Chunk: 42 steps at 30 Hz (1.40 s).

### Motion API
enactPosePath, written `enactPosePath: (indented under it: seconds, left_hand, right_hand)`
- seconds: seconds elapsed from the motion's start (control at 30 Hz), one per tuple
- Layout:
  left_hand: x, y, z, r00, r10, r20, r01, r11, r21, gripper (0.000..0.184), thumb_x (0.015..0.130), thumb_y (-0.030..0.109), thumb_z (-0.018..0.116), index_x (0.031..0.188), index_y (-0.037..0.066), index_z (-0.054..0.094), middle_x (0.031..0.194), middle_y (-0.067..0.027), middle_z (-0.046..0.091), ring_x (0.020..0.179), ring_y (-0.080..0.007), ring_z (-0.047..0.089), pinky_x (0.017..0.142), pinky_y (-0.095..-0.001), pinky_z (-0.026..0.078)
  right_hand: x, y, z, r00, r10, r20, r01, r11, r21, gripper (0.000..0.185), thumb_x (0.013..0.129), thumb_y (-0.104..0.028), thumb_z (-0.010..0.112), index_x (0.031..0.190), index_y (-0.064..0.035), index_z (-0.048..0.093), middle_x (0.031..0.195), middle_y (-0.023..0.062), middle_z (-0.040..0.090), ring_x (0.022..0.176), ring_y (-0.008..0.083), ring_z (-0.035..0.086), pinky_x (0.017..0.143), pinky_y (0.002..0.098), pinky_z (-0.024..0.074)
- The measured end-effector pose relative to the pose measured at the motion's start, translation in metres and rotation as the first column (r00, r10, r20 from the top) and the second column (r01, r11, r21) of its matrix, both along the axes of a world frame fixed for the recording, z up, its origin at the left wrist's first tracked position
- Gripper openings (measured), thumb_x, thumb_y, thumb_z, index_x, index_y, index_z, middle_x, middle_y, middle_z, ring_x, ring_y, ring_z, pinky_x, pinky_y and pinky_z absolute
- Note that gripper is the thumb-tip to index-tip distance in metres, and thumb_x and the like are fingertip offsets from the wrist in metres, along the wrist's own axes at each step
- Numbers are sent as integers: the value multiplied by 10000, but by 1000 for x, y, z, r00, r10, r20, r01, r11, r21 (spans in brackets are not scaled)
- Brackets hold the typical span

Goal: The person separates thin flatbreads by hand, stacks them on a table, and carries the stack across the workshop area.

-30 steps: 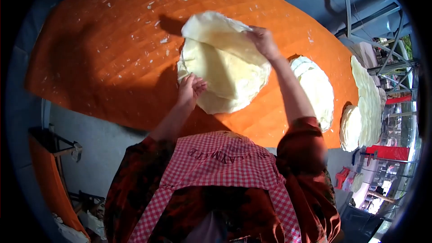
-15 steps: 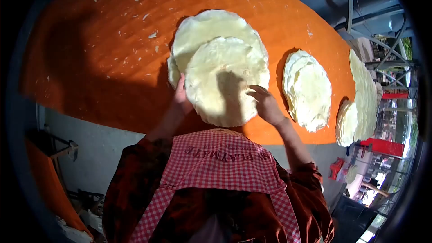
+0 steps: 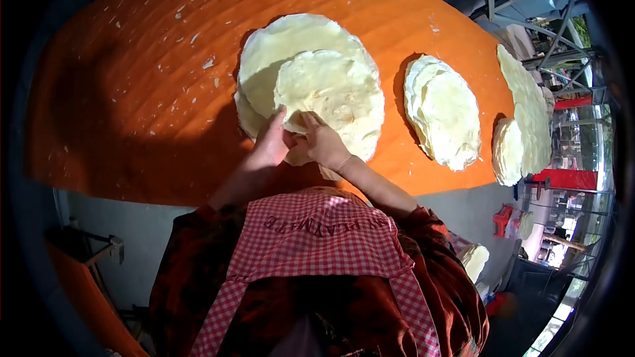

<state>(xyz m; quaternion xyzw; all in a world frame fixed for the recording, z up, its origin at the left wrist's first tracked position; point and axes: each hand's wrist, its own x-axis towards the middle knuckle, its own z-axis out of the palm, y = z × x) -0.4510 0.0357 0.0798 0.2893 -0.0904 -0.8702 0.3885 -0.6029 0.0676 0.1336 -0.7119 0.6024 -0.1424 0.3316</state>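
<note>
A thin, round, pale flatbread (image 3: 327,82) with uneven edges and a faint brown patch lies over a larger pile of flatbreads (image 3: 274,46). My left hand (image 3: 271,144) grips its near-left edge, the thumb on the upper side and the other fingers partly hidden. Close beside it, my right hand (image 3: 325,144) is closed on the near edge, fingertips on the surface. The two hands almost meet, and they cover part of the flatbread's near rim.
An orange covered table (image 3: 159,86) carries scattered pale flakes. Right of the pile stands a smaller flatbread stack (image 3: 446,116). Farther right are another small stack (image 3: 508,152) and a tall pile (image 3: 529,116) by the table's end. Metal framing (image 3: 529,23) rises beyond it.
My right hand has moved left from the flatbread's right side to its near edge, beside my left hand. The view has shifted slightly, and the flatbread's near edge looks drawn up.
</note>
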Motion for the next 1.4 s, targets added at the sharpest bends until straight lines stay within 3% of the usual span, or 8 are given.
enactPosePath:
  seconds: [0.3, 0.47, 0.6, 0.83, 0.97, 1.07, 1.2, 1.4]
  left_hand:
    - [2, 13, 17, 926, 217, 309, -225, 974, -10, 628, 914, 443, 568, 1362, 32, 412, 1305, -90, 494, 1128, -210, 531, 939, -329, 461]
    - [20, -10, 32, 952, 100, 288, -35, 974, -224, 599, 934, 410, 548, 1324, -33, 445, 1285, -118, 540, 1154, -198, 523, 983, -309, 421]
    - [26, -47, 37, 894, -12, 447, 191, 914, -357, 598, 945, 409, 522, 1317, -53, 445, 1324, -132, 507, 1176, -202, 502, 987, -310, 407]
    - [10, -133, 122, 718, 48, 695, 455, 723, -520, 558, 951, 425, 494, 1310, -3, 479, 1273, -128, 542, 1160, -210, 507, 1001, -321, 385]
    - [25, -201, 179, 497, 752, 432, 211, 378, -901, 498, 946, 378, 521, 1279, 8, 494, 1248, -112, 551, 1140, -170, 515, 936, -308, 436]
    - [53, -181, 155, 286, 941, 181, -106, 219, -970, 280, 914, 250, 599, 1041, 1, 593, 967, -65, 634, 844, -142, 573, 776, -292, 468]
    - [67, -69, 24, 440, 647, 623, -79, 719, -691, 142, 904, 159, 594, 894, 24, 552, 726, -2, 530, 623, -72, 477, 562, -227, 396]
    - [52, 38, -14, 672, 383, 633, -224, 921, -319, 137, 919, 112, 561, 1010, 22, 511, 834, -71, 603, 689, -151, 611, 631, -260, 516]
  right_hand:
    - [-4, 2, 18, 914, -274, 300, 251, 961, 114, 511, 826, -248, 692, 1249, -23, 514, 1259, 171, 542, 1167, 273, 532, 959, 334, 443]
    - [-121, -37, -46, 818, -566, -105, 392, 681, -619, 650, 735, -254, 710, 1275, -19, 435, 1251, 230, 503, 1166, 409, 455, 994, 450, 383]
    - [-196, -60, -88, 784, -556, -276, 555, 827, -92, 412, 751, -249, 697, 1043, 21, 591, 927, 208, 653, 891, 338, 638, 804, 429, 497]
    - [-198, -42, -30, 599, -736, 315, 506, 652, 564, 112, 828, -140, 636, 802, -35, 608, 589, 0, 496, 446, 132, 424, 421, 258, 360]
    - [-168, -8, -33, -174, -872, 458, 154, 436, 887, 170, 913, -163, 483, 994, -49, 579, 673, 60, 572, 526, 173, 516, 436, 272, 428]
    - [-95, 51, -21, 105, -809, 579, -136, 565, 814, 246, 966, -175, 350, 1051, -50, 544, 823, 141, 645, 689, 241, 628, 584, 351, 516]
    - [-60, 72, -26, 627, -625, 466, 30, 617, 787, 181, 901, -148, 578, 863, 27, 605, 787, 121, 665, 651, 196, 644, 567, 290, 508]
    - [-32, 32, -13, 992, -27, 120, 79, 886, -457, 261, 752, -97, 730, 963, -12, 603, 903, 140, 610, 857, 272, 613, 725, 363, 507]
